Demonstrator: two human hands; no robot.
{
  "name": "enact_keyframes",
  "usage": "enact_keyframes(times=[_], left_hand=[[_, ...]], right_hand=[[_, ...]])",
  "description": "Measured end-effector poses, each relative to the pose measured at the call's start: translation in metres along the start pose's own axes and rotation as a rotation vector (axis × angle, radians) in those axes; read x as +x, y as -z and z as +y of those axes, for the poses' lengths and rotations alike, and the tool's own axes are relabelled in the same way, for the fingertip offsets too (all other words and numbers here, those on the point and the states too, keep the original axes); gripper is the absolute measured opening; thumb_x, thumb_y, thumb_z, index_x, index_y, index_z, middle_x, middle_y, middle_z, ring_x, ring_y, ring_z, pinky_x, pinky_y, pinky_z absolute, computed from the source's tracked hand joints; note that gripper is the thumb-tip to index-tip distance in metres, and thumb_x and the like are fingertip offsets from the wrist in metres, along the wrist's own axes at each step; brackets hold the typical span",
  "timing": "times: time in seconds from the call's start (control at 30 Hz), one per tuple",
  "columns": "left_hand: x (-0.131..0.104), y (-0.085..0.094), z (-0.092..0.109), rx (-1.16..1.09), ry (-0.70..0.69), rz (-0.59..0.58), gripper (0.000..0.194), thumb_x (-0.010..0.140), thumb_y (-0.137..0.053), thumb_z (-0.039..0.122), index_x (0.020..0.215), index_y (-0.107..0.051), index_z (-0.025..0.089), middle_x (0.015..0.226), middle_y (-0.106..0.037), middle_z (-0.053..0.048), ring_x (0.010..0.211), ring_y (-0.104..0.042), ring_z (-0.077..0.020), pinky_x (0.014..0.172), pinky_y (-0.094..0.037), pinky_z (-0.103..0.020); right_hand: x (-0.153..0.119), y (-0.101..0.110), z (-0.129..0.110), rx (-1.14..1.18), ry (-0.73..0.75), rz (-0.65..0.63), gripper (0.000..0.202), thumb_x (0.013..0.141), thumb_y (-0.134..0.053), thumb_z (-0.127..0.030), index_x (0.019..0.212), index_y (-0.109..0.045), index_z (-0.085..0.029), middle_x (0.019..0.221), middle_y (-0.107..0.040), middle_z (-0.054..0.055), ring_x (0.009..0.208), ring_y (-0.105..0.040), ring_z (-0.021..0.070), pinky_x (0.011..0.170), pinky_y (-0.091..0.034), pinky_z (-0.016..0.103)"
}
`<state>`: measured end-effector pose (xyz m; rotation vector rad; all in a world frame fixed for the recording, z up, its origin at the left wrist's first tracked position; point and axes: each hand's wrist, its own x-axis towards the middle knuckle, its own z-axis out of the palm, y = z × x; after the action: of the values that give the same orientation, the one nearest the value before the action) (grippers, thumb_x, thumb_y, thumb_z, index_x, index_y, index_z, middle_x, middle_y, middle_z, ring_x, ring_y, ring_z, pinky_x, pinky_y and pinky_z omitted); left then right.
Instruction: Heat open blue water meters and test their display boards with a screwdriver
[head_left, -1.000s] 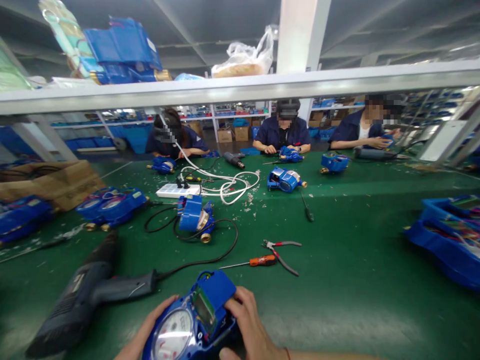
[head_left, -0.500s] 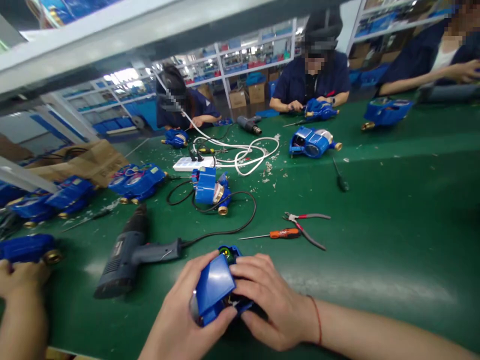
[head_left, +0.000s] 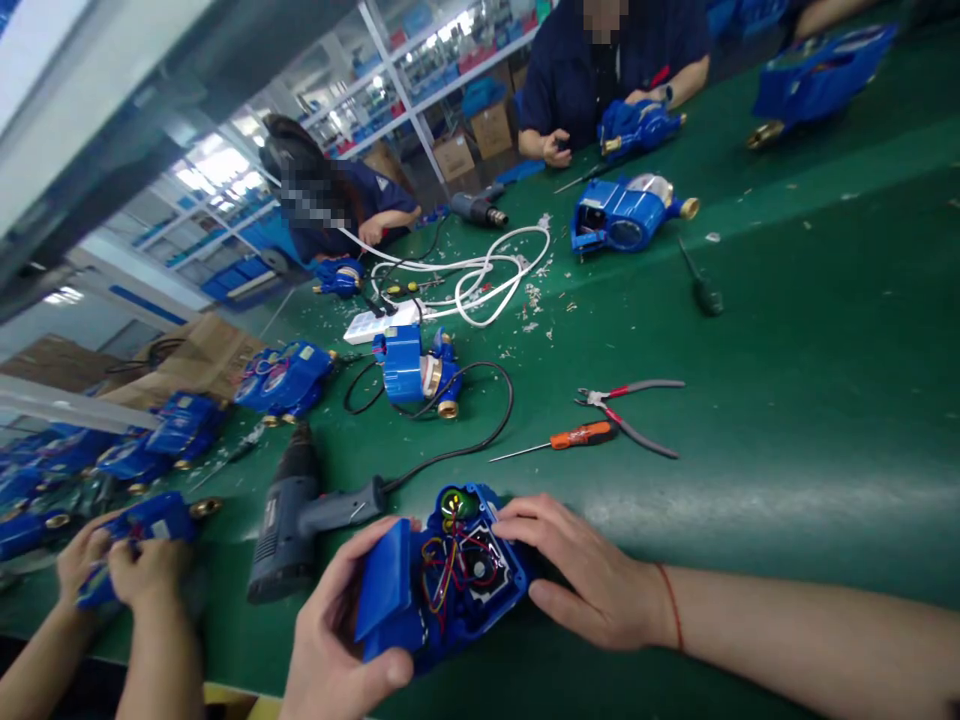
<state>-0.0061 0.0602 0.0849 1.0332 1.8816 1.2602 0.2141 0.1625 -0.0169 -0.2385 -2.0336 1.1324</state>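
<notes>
A blue water meter housing (head_left: 517, 588) lies open at the table's near edge, showing coloured wires, a green round part and a circuit area inside. My left hand (head_left: 337, 625) is closed round the blue cover (head_left: 386, 582), which stands tilted at the housing's left side. My right hand (head_left: 581, 570) grips the housing's right rim, fingertips on the upper edge and thumb lower down. Just beyond lie an orange screwdriver (head_left: 581, 435) and cutting pliers (head_left: 630, 415) with red and grey handles. A heat gun (head_left: 289, 535) rests to the left of my left hand.
A co-worker's hands (head_left: 124, 565) hold another blue meter at far left. Several blue meters with brass fittings stand about, one (head_left: 405, 370) mid-table. A white power strip (head_left: 382, 322) with looped cable lies behind. A dark screwdriver (head_left: 703, 292) is at right. Two people sit opposite.
The cover has swung left off the housing, and the wires inside now show. My right hand has shifted to the housing's right rim. The view has tilted and moved.
</notes>
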Motion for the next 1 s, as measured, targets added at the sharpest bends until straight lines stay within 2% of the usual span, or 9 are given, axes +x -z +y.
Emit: enact_keyframes(times=[0.17,0.33,0.4,0.5,0.57,0.67,0.77,0.9,1.0], left_hand=[[0.000,0.004,-0.004,0.019,0.005,0.002,0.095,0.032,-0.088,0.069,0.112,-0.066,0.023,0.117,-0.069,-0.007,0.109,-0.065,-0.0329,0.095,-0.052,-0.034],[0.002,0.005,-0.024,-0.030,-0.077,-0.069,0.092,0.036,-0.087,0.069,0.114,-0.067,0.024,0.124,-0.063,-0.008,0.115,-0.060,-0.0364,0.103,-0.049,-0.041],[0.005,0.008,-0.035,-0.030,-0.155,-0.142,0.093,0.042,-0.086,0.068,0.121,-0.064,0.025,0.129,-0.060,-0.010,0.118,-0.058,-0.0368,0.106,-0.046,-0.043],[0.007,0.013,-0.045,0.011,-0.279,-0.256,0.091,0.055,-0.084,0.065,0.132,-0.054,0.028,0.137,-0.055,-0.011,0.123,-0.057,-0.0354,0.110,-0.042,-0.045],[0.006,0.016,-0.046,0.052,-0.292,-0.300,0.087,0.063,-0.079,0.064,0.136,-0.049,0.028,0.142,-0.052,-0.012,0.126,-0.055,-0.0340,0.112,-0.039,-0.045],[0.000,0.017,-0.042,0.091,-0.266,-0.317,0.086,0.067,-0.077,0.063,0.139,-0.047,0.027,0.145,-0.050,-0.013,0.128,-0.054,-0.0339,0.112,-0.039,-0.044],[-0.003,0.013,-0.042,0.109,-0.279,-0.248,0.089,0.064,-0.082,0.057,0.139,-0.048,0.023,0.141,-0.054,-0.015,0.126,-0.055,-0.0350,0.112,-0.039,-0.044],[-0.006,0.011,-0.055,0.022,-0.263,-0.200,0.100,0.063,-0.082,0.049,0.146,-0.035,0.021,0.135,-0.059,-0.016,0.125,-0.057,-0.0326,0.109,-0.042,-0.041],[-0.010,0.013,-0.068,-0.085,-0.236,-0.126,0.108,0.059,-0.081,0.060,0.146,-0.032,0.018,0.133,-0.061,-0.019,0.124,-0.058,-0.0341,0.107,-0.044,-0.040]], right_hand=[[-0.002,0.002,-0.004,-0.034,0.022,0.005,0.043,0.102,-0.037,-0.038,0.142,-0.033,-0.021,0.133,-0.045,0.010,0.124,-0.041,0.0193,0.107,-0.034,0.036],[0.028,0.002,-0.025,-0.189,0.084,-0.029,0.054,0.091,-0.046,-0.019,0.143,-0.030,-0.020,0.138,-0.044,0.009,0.128,-0.039,0.0189,0.108,-0.027,0.036],[0.046,-0.006,-0.033,-0.213,0.066,-0.116,0.045,0.087,-0.047,-0.015,0.131,-0.042,-0.019,0.131,-0.052,0.009,0.119,-0.046,0.0198,0.104,-0.030,0.037],[0.067,-0.022,-0.038,-0.216,-0.037,-0.197,0.017,0.083,-0.048,-0.013,0.098,-0.054,-0.017,0.105,-0.061,0.007,0.095,-0.052,0.0200,0.090,-0.036,0.038],[0.072,-0.031,-0.035,-0.218,-0.083,-0.166,0.011,0.081,-0.046,-0.011,0.088,-0.053,-0.016,0.095,-0.061,0.007,0.087,-0.051,0.0201,0.083,-0.037,0.037],[0.070,-0.039,-0.024,-0.220,-0.075,-0.134,0.013,0.081,-0.046,-0.011,0.090,-0.054,-0.016,0.097,-0.062,0.008,0.088,-0.052,0.0208,0.081,-0.038,0.036],[0.066,-0.046,-0.010,-0.225,-0.033,-0.134,0.013,0.081,-0.049,-0.015,0.092,-0.055,-0.016,0.098,-0.064,0.009,0.088,-0.055,0.0217,0.081,-0.040,0.036],[0.062,-0.058,0.009,-0.237,0.053,-0.135,0.019,0.083,-0.053,-0.027,0.098,-0.058,-0.017,0.092,-0.065,0.010,0.084,-0.059,0.0235,0.075,-0.043,0.035],[0.061,-0.071,0.023,-0.229,0.137,-0.150,0.032,0.087,-0.050,-0.039,0.110,-0.059,-0.019,0.093,-0.067,0.010,0.081,-0.062,0.0239,0.073,-0.044,0.035]])
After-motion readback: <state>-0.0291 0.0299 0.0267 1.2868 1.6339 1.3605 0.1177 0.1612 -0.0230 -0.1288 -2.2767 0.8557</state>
